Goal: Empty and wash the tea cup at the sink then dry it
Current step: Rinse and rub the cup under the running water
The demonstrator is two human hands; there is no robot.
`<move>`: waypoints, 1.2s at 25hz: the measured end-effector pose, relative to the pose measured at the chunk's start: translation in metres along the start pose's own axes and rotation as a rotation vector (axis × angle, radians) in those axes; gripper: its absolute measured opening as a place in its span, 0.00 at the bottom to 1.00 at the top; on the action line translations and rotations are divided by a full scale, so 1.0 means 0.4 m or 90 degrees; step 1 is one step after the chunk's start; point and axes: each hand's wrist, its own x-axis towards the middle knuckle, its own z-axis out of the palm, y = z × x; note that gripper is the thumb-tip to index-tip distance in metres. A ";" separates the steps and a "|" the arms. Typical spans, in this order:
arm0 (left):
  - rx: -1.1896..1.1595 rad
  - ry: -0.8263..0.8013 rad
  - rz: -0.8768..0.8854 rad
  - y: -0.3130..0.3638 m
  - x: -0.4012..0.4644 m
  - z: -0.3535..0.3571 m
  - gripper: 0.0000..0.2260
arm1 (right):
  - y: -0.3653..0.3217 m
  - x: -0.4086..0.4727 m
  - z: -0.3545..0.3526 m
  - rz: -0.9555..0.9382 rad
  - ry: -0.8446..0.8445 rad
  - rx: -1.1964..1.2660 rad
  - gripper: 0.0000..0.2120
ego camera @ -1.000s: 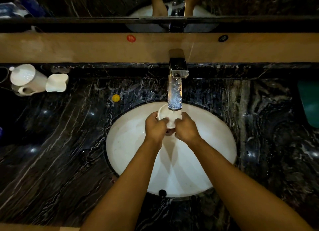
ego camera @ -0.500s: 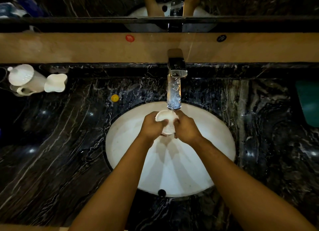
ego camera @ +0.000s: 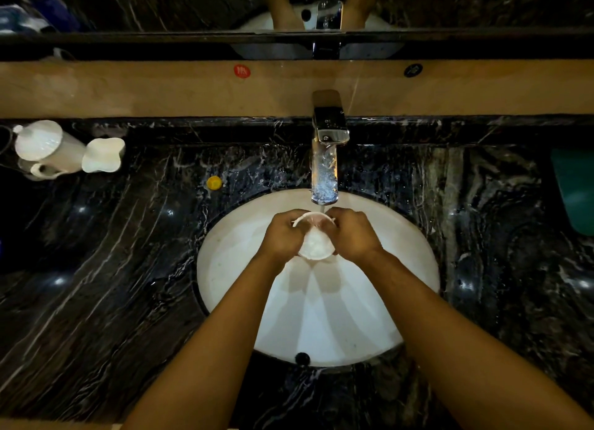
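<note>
A small white tea cup (ego camera: 315, 243) is held over the white oval sink basin (ego camera: 231, 262), just below the spout of the chrome tap (ego camera: 326, 159). My left hand (ego camera: 283, 236) grips its left side and my right hand (ego camera: 353, 236) grips its right side. The cup is tilted, mouth facing away toward the tap, its base toward me. A thin stream of water (ego camera: 322, 208) falls from the spout onto the cup's rim. My fingers cover much of the cup's sides.
Dark marble counter (ego camera: 112, 285) surrounds the basin. A white kettle (ego camera: 45, 150) and a white dish (ego camera: 103, 155) stand at the far left. A small yellow cap (ego camera: 214, 182) lies left of the tap. A teal object (ego camera: 575, 191) sits at the right edge.
Both hands have drawn the cup slightly toward me and tipped it more, so its base now shows. The water stream has thinned.
</note>
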 end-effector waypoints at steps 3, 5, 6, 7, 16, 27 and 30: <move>-0.053 0.020 -0.039 0.014 0.009 -0.008 0.06 | -0.004 -0.013 0.011 -0.003 -0.006 0.105 0.13; -0.202 0.051 -0.108 0.014 0.008 -0.005 0.11 | -0.016 -0.023 0.022 0.044 -0.020 0.238 0.13; -0.247 0.061 -0.117 0.010 0.006 0.000 0.14 | -0.024 -0.028 0.028 0.066 -0.035 0.320 0.15; -0.259 0.070 -0.108 0.006 0.002 0.006 0.16 | -0.032 -0.029 0.034 0.082 -0.044 0.374 0.17; -0.100 0.056 0.005 -0.016 -0.008 0.018 0.10 | -0.008 -0.017 -0.001 0.055 -0.021 0.056 0.24; -0.295 0.129 -0.105 -0.020 -0.021 0.037 0.13 | -0.022 -0.044 0.035 0.071 -0.080 0.397 0.19; -0.230 0.163 -0.073 -0.038 -0.019 0.040 0.06 | -0.027 -0.040 0.023 0.090 -0.059 0.314 0.10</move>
